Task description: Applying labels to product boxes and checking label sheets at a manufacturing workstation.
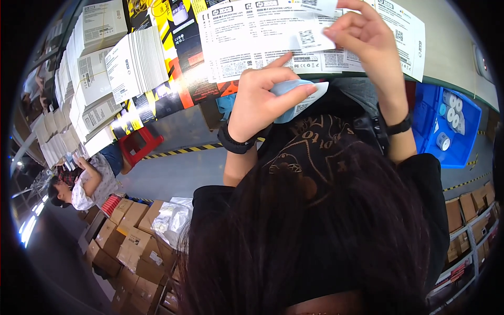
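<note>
My left hand [255, 102] holds a curled strip of labels [289, 102] with pale blue backing between thumb and palm. Its index finger reaches up over the printed white sheets. The thumb and index finger of my right hand [365, 44] pinch the edge of a small white sticker [311, 39] with a square code. That sticker hovers over or lies on the sheets; I cannot tell which. Several flat white printed sheets [228, 39] overlap in a row along the table under both hands, reaching right to another white sheet [415, 44].
Tall stacks of folded white cartons [139, 63] stand at the left, beside black and yellow printed packaging [184, 58]. Below the table are a red stool [139, 144] and a blue bin [425, 113] holding white rolls. Cardboard boxes [136, 244] pile up behind; another person [89, 181] works far left.
</note>
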Tool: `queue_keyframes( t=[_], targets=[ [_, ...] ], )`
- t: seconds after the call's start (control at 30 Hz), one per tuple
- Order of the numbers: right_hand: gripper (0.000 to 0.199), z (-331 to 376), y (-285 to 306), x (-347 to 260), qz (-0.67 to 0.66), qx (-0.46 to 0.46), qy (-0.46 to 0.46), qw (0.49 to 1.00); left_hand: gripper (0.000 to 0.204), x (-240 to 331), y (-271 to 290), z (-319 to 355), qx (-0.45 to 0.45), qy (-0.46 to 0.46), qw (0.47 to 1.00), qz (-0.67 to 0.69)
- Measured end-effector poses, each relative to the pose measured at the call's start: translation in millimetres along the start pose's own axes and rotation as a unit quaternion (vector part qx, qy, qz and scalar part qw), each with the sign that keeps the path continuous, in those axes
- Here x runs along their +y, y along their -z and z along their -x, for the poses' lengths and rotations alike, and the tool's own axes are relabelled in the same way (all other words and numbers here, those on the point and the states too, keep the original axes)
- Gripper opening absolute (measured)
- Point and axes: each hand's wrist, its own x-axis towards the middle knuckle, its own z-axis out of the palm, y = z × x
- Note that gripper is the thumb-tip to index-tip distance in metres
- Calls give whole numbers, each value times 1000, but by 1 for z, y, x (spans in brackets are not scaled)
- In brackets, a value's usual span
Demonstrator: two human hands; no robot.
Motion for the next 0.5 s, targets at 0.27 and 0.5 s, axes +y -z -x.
queue_keyframes(
  t=[0.27, 0.5],
  targets=[
    [35, -25, -24, 31, -136, -113, 306, 935, 19, -6, -3, 1, -21, 23, 998, -54],
    [36, -10, -12, 30, 128, 34, 61, 989, 21, -10, -4, 2, -16, -7, 997, -72]
  ],
)
